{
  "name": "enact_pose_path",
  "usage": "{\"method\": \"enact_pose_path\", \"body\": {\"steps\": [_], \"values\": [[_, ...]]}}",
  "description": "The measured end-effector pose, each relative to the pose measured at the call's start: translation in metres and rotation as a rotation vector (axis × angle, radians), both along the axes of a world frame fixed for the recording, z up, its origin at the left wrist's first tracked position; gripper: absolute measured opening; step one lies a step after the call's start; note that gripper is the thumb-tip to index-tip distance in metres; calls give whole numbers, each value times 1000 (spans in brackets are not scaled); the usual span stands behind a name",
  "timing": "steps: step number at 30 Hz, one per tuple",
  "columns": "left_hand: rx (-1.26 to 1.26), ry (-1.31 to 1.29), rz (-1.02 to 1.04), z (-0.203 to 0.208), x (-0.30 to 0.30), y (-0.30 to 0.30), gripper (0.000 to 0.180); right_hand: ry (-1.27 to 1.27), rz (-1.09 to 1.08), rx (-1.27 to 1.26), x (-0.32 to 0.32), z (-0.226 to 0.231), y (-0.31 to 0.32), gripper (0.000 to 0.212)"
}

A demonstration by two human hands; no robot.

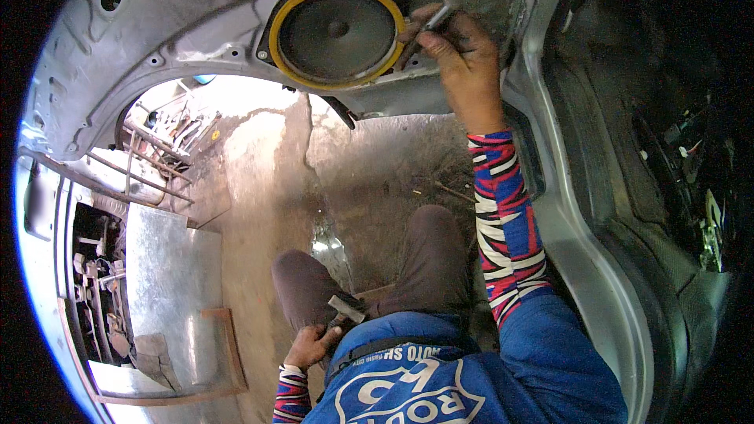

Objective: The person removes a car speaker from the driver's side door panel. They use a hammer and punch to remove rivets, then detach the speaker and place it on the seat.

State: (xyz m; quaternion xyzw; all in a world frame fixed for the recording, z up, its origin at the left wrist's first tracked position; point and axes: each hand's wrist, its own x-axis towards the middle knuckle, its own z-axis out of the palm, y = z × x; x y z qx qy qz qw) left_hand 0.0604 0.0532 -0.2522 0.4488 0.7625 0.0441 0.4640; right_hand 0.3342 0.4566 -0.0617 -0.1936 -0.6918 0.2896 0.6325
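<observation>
Left hand (309, 345) sat low by the lap, fingers wrapped round the handle of a hammer (344, 310), its head resting at the left knee. Person crouched on a stained concrete floor (267, 188), knees up, striped sleeves and blue top showing. Right hand (459, 55) was raised at arm's length, fingers clamped on a thin metal tool (428, 27), probably a screwdriver or punch; couldn't tell which. Tool tip met the right edge of the speaker (336, 34), at its yellow ring (275, 27). Speaker was round, dark-coned, seated in the bare grey door panel (157, 31) that arched over the top of the view. Several round holes showed in that panel up left and up top. Right of the arm, the door's edge (581, 251) ran down the view, with the dark car interior (667, 149) behind it. Left side: open sheet-metal box (169, 267) holding assorted tools, with a rack of rods (153, 161) farther back near the bright patch of floor.
</observation>
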Motion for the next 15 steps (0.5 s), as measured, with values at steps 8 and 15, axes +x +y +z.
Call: {"method": "enact_pose_path", "body": {"steps": [8, 15], "values": [[448, -29, 11, 76, 14, 63, 29, -147, -128, 130, -6, -7, -7, 17], [1056, -122, 118, 219, 47, 142, 38, -220, -197, 248, -13, -17, -15, 17]]}}
